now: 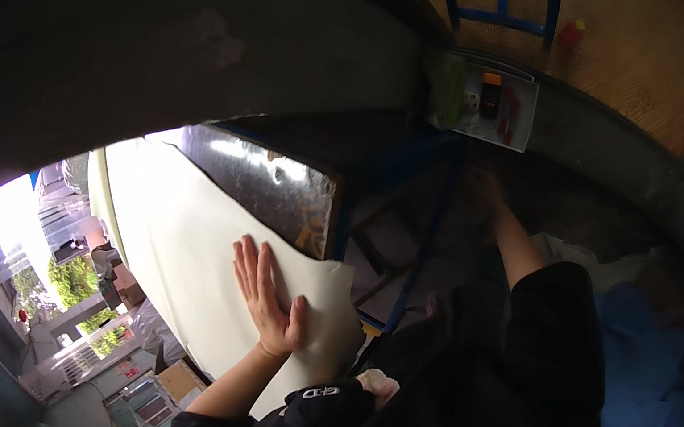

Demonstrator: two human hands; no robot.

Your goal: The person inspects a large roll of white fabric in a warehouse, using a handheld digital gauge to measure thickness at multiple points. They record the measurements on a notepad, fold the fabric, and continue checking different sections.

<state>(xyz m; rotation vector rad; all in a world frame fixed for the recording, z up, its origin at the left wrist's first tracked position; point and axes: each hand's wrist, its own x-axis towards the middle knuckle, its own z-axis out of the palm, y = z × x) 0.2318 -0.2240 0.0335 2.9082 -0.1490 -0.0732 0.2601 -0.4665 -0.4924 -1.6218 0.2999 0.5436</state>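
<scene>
My left hand (266,299) lies flat on a large cream sheet (194,230), possibly leather, with its fingers stretched out and the thumb apart. The sheet has a wavy far edge and covers part of a dark, shiny board or tabletop (266,183). My right hand (484,186) reaches forward into shadow, near blue metal bars (434,220). Darkness and blur hide its fingers, so I cannot make out whether it holds anything.
Ahead stands a white tray (515,143) with an orange-and-black box and small items. Blue fabric (635,380) and a pale piece lie at the right. A dark panel (208,37) spans the upper left. A blue frame (501,20) stands on the brown floor beyond.
</scene>
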